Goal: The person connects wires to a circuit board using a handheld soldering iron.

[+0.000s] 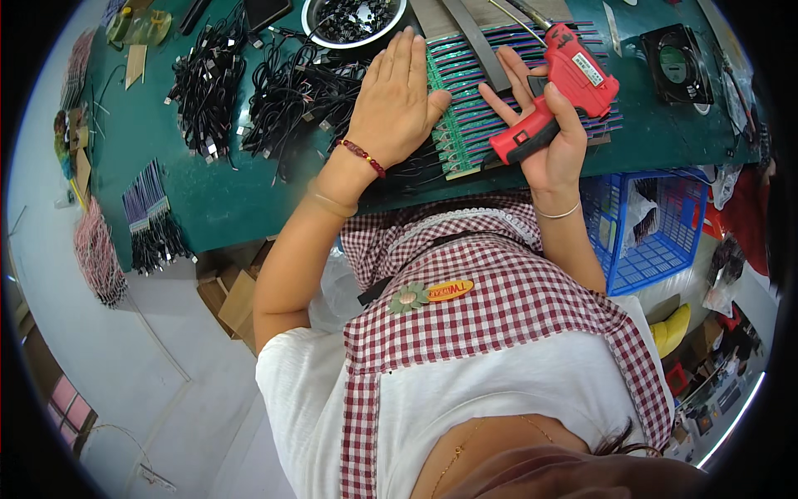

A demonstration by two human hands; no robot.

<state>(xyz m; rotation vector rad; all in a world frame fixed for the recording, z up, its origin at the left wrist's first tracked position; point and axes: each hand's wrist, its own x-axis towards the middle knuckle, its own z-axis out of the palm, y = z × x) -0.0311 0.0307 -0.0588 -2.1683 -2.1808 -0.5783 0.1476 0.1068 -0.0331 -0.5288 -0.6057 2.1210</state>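
In my right hand (pixel 550 166) is a red and black soldering gun (pixel 578 73), its metal tip pointing to the far left. The thumb and palm grip the handle while some fingers stretch out. Beneath it lies a row of small green circuit boards (pixel 453 143) with dark, pink and blue wires (pixel 594 37) running to the right. A grey metal bar (pixel 474 40) rests across the wires. My left hand (pixel 391 104) is flat, with fingers extended, at the left edge of the boards. Its palm hides part of the black cables (pixel 303 91) beside it.
A metal bowl (pixel 309 33) of small black parts stands at the back. Bundled black cables (pixel 208 87) lie at left, with wired strips (pixel 154 216) at the table's edge. A black fan (pixel 677 66) sits at right. A blue crate (pixel 657 270) stands below the right edge.
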